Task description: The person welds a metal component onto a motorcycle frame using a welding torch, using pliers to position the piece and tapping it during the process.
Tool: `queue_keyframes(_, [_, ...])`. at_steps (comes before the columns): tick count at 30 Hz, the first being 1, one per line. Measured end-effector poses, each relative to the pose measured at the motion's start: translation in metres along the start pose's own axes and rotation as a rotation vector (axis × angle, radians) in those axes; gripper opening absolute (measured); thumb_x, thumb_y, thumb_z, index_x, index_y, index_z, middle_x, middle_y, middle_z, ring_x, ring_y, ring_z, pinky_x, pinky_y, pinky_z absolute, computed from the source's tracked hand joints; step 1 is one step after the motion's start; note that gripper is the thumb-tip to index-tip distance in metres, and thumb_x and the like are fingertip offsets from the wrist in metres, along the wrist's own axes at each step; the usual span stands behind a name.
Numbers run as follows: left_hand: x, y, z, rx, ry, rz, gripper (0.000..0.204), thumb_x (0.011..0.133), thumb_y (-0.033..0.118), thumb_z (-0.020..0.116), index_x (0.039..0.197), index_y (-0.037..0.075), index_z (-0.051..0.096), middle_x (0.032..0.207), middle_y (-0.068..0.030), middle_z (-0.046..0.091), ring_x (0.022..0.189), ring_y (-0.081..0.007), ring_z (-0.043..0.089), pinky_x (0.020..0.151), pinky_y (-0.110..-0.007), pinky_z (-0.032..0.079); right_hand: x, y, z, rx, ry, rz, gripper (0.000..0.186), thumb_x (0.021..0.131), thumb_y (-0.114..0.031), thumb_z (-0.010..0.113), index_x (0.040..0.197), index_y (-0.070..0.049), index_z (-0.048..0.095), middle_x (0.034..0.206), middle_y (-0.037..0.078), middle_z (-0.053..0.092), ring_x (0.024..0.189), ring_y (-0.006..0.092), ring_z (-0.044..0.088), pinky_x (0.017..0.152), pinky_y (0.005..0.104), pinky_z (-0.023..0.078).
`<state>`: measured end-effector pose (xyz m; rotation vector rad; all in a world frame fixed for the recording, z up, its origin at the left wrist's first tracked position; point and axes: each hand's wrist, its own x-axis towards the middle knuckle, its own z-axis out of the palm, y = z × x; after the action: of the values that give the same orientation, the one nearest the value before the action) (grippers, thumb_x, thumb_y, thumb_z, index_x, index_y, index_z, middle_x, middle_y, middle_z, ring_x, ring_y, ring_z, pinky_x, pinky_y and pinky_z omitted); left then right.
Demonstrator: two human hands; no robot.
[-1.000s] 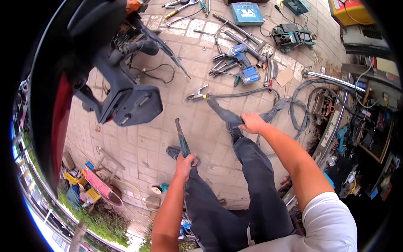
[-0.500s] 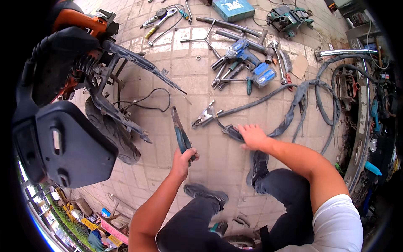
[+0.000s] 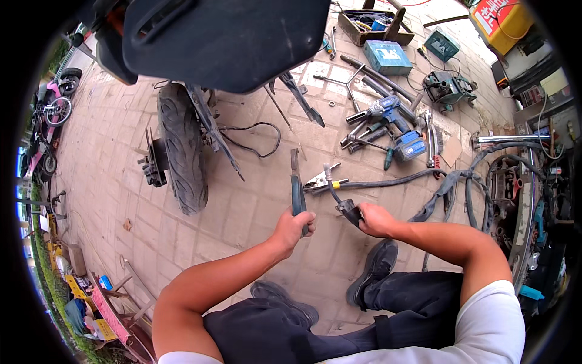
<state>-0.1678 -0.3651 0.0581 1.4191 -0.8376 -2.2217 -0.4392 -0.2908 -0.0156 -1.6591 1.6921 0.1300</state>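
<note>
My left hand point(image 3: 293, 230) is wrapped round the blue-green handles of pliers point(image 3: 297, 195), whose rusty jaws point away from me. In my right hand point(image 3: 374, 219) is a welding torch point(image 3: 348, 211) with a thick black handle, a thin bent neck and a pale tip, raised off the paving. Just beyond it a silver spring clamp point(image 3: 317, 181) lies on the ground, joined to a dark cable point(image 3: 382, 182) with a yellow band. The torch neck crosses in front of the clamp.
A motorcycle's rear wheel point(image 3: 182, 148), frame and black seat-like part point(image 3: 230, 42) stand at the far left. Beyond the clamp lie a blue cordless impact wrench point(image 3: 394, 118), pipes and several hand tools. Looped cables point(image 3: 470, 173) run right, beside a cluttered shelf. A teal case point(image 3: 388, 57) stands farther back.
My right hand has picked the torch up off the ground by its handle. My left hand still holds the pliers, now closer to the clamp. The view has swung leftward.
</note>
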Motion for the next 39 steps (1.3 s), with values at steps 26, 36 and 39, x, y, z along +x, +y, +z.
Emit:
queue_keyframes(26, [-0.065,-0.028,-0.053,0.02,-0.057,-0.009,0.029,0.083,0.019,0.065,0.098,0.0,0.049,0.081,-0.0073,0.058,0.072,-0.0131,0.053,0.067,-0.029,0.044,0.112,-0.038,-0.088,-0.727,-0.056,-0.166,0.061,0.068,-0.029,0.077,0.12,-0.003,0.058,0.126,0.016,0.051,0.122,0.0331,0.047,0.096,0.0523,0.041])
queue_keyframes(36, [-0.056,-0.017,-0.045,0.026,-0.053,-0.02,0.026,0.083,0.021,0.064,0.099,0.005,0.052,0.084,-0.0079,0.063,0.079,-0.0166,0.063,0.074,-0.03,0.048,0.156,-0.034,-0.029,-0.719,0.097,-0.354,0.072,0.068,-0.023,0.078,0.132,-0.005,0.051,0.13,0.013,0.053,0.129,0.0279,0.044,0.111,0.0516,0.03])
queue_keyframes(39, [-0.056,-0.026,-0.053,0.023,-0.054,-0.037,0.03,0.083,0.021,0.065,0.103,0.004,0.052,0.085,-0.0082,0.062,0.08,-0.0175,0.063,0.075,-0.031,0.049,0.138,-0.063,-0.047,-0.786,-0.077,-0.182,0.062,0.07,-0.025,0.074,0.125,-0.002,0.057,0.124,0.016,0.057,0.121,0.0284,0.051,0.104,0.0497,0.039])
